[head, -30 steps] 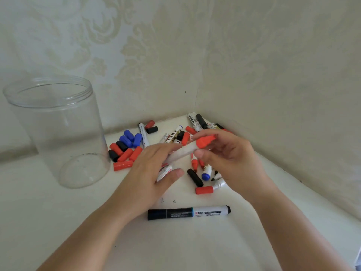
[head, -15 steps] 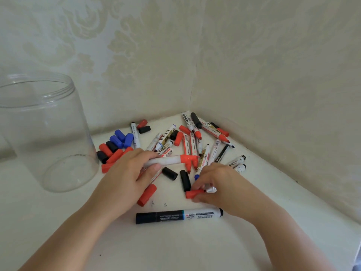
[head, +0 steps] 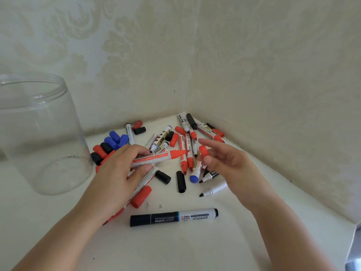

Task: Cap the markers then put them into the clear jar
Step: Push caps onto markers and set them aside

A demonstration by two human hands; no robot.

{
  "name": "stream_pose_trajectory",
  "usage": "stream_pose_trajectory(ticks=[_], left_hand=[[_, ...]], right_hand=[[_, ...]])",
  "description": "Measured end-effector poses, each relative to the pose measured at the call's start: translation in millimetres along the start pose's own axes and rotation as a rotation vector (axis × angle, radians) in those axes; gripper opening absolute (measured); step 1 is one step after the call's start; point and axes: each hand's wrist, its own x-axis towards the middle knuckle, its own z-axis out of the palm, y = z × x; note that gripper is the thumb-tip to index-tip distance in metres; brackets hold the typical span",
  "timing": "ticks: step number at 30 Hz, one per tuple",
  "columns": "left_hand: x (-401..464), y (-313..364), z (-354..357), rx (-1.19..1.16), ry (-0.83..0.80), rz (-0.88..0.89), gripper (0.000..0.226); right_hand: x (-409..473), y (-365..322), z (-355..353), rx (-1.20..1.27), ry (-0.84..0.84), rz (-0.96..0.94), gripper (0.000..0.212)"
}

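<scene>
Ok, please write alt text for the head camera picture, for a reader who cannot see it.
The left hand holds an uncapped red marker, and the right hand brings a red cap toward its tip. Loose markers and caps lie behind them, and an empty clear jar stands at left.

clear jar (head: 39, 133) cut off at left edge, red cap (head: 203, 151) blurred, marker labels too small to read

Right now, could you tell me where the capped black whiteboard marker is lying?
In the head view, the capped black marker lies flat on the white surface, nearest the camera, between the two forearms and apart from the marker pile in the corner.
</scene>
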Motion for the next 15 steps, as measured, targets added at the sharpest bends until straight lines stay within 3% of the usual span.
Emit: stream_pose_trajectory(ticks=[5,10,15], left_hand=[[-0.4,3.0,0.5,-0.005,-0.015,-0.002,0.018],[-1.2,5.5,-0.3,-0.010,-0.023,0.001,0.018],[-1.7,4.6,-0.8,-0.008,-0.029,0.010,0.019]], right_hand=[[0.2,-3.0,-2.3,0.444,-0.024,0.089,0.010],[3.2,3.7,2.5,0.469,-0.033,0.111,0.023],[4.1,5.5,4.8,0.507,-0.053,0.104,0.022]])
